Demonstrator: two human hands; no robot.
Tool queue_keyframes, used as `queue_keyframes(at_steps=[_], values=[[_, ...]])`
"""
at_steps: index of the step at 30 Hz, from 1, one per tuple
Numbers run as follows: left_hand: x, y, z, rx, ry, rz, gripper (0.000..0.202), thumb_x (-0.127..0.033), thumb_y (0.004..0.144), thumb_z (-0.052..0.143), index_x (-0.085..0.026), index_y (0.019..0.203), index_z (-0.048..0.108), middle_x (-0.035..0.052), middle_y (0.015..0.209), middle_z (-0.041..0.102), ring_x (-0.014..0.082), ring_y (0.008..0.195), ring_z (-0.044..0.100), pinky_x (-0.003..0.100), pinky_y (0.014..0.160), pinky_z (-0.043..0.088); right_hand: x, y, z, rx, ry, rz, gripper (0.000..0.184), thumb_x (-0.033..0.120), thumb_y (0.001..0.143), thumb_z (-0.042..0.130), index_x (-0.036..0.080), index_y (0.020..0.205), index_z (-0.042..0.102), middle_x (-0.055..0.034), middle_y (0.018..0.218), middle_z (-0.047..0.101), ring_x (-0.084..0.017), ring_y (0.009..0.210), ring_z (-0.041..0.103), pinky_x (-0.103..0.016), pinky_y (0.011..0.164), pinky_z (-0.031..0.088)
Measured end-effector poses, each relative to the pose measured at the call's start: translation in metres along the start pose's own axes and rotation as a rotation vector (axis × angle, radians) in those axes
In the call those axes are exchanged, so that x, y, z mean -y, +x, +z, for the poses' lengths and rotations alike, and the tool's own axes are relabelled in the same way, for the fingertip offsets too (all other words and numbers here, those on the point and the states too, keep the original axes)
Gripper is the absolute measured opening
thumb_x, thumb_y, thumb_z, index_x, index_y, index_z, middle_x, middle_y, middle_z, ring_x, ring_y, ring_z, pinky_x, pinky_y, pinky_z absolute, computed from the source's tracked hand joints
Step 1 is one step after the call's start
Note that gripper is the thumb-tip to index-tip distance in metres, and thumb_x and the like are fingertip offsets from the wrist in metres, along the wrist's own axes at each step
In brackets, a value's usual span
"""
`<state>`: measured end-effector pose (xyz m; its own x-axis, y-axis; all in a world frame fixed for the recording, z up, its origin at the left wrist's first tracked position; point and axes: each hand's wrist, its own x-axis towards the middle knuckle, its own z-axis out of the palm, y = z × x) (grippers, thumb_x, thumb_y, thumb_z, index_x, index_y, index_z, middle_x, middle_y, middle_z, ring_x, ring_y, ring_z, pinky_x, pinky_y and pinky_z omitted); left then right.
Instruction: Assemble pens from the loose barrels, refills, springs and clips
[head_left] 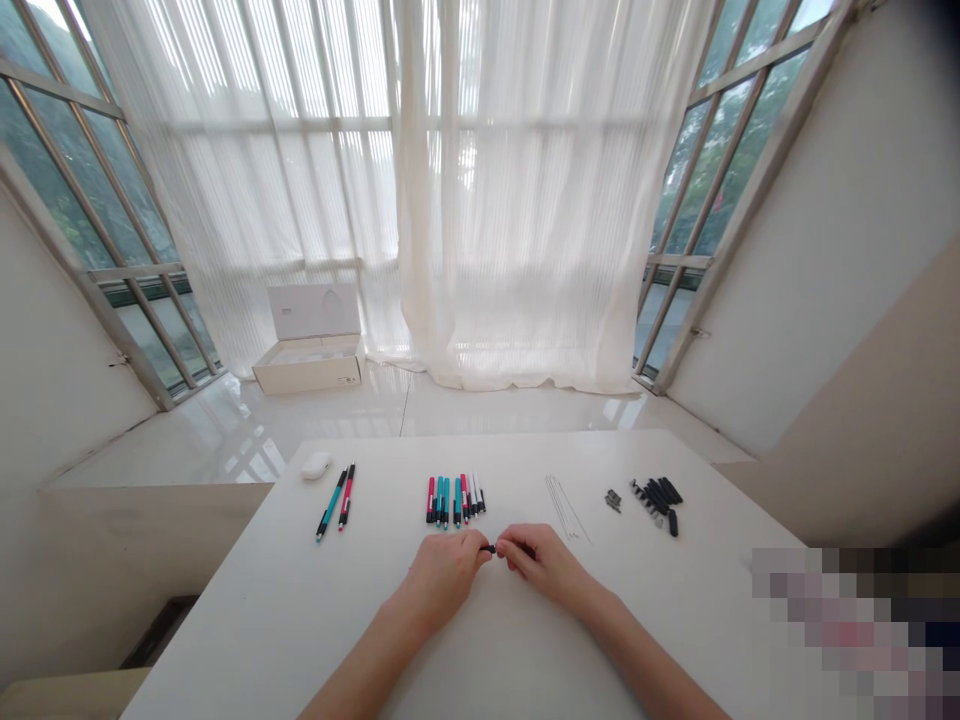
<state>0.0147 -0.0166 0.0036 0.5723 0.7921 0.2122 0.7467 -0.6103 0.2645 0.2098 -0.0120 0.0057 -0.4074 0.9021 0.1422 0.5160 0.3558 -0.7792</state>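
1. Far beyond the left hand [442, 575] and to its left, an open white box [311, 355] stands on the floor in front of a white curtain [480, 200].
2. On the white table [247, 620], well to the left of the left hand and farther from the person, lies a small white case [316, 465].
3. Just to the right of this case, a teal pen [331, 504] and a pink pen [346, 496] lie side by side. They are well apart from the left hand.
4. Directly beyond the left hand, near its knuckles but not touching them, lies a row of pen barrels [453, 500] in pink, teal and white, all parallel.
5. The left hand is low over the table with its fingers curled together. Its thumb and fingertips pinch the left end of a small dark part [491, 548].
6. The small dark part sits between the two hands, gripped from both sides. It is too small to tell what it is.
7. The right hand [544, 563] also has curled fingers, and it pinches the right end of the same part.
8. Beyond the right hand and a little to its right, some thin rods [566, 508] lie on the table.
9. Farther right are a few small grey parts [613, 500], then a group of black parts [660, 497], well apart from the right hand.
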Motion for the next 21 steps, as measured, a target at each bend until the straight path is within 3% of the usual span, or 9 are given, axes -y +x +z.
queue_keyframes(at_steps=[5,8,11,14,18,21], values=[[-0.001,0.000,-0.014,0.146,-0.146,-0.039,0.022,-0.025,0.097,0.035,-0.022,0.094,0.057,-0.0016,0.075,0.066,0.0143,0.066,0.061,0.022,0.058,0.039,-0.001,-0.001,0.000,0.031,-0.028,-0.053,0.030,0.032,0.089,0.044,0.018,0.070,0.062,0.0007,0.059,0.060,-0.011,0.053,0.050,-0.022,0.055,0.040],[0.000,0.000,-0.019,0.167,-0.280,-0.033,0.022,-0.024,0.097,0.035,-0.022,0.095,0.057,-0.0034,0.072,0.065,0.0128,0.067,0.061,0.021,0.061,0.041,-0.001,-0.001,0.000,0.001,-0.050,-0.059,0.030,0.034,0.089,0.045,0.017,0.070,0.062,0.0014,0.059,0.058,-0.011,0.055,0.048,-0.022,0.055,0.038],[-0.001,-0.001,-0.017,0.091,-0.322,-0.054,0.015,-0.026,0.096,0.040,-0.022,0.103,0.052,-0.0018,0.082,0.067,0.0139,0.073,0.062,0.022,0.064,0.042,-0.001,0.000,0.000,-0.037,-0.045,-0.023,0.030,0.035,0.088,0.045,0.017,0.070,0.061,0.0032,0.058,0.052,-0.011,0.054,0.043,-0.022,0.052,0.034],[-0.002,-0.002,-0.010,0.031,-0.271,-0.040,0.009,-0.023,0.091,0.049,-0.021,0.100,0.049,0.0005,0.089,0.066,0.0153,0.076,0.062,0.023,0.063,0.043,-0.001,0.000,0.000,-0.012,-0.040,0.014,0.030,0.034,0.088,0.045,0.017,0.068,0.059,0.0043,0.056,0.049,-0.010,0.054,0.040,-0.021,0.050,0.032],[-0.002,-0.001,-0.004,-0.058,-0.170,0.043,0.004,-0.018,0.092,0.047,-0.020,0.092,0.050,0.0018,0.089,0.062,0.0149,0.075,0.060,0.024,0.063,0.044,0.001,0.000,-0.002,0.051,-0.065,-0.017,0.031,0.034,0.089,0.043,0.017,0.068,0.059,0.0033,0.058,0.055,-0.010,0.054,0.043,-0.022,0.052,0.034],[-0.004,0.000,-0.004,-0.182,-0.075,0.056,0.008,-0.023,0.093,0.047,-0.020,0.088,0.052,0.0030,0.088,0.060,0.0149,0.072,0.058,0.026,0.063,0.044,0.003,0.001,-0.005,0.013,-0.078,-0.045,0.034,0.037,0.090,0.042,0.018,0.068,0.060,0.0012,0.062,0.060,-0.012,0.058,0.048,-0.023,0.058,0.038]])
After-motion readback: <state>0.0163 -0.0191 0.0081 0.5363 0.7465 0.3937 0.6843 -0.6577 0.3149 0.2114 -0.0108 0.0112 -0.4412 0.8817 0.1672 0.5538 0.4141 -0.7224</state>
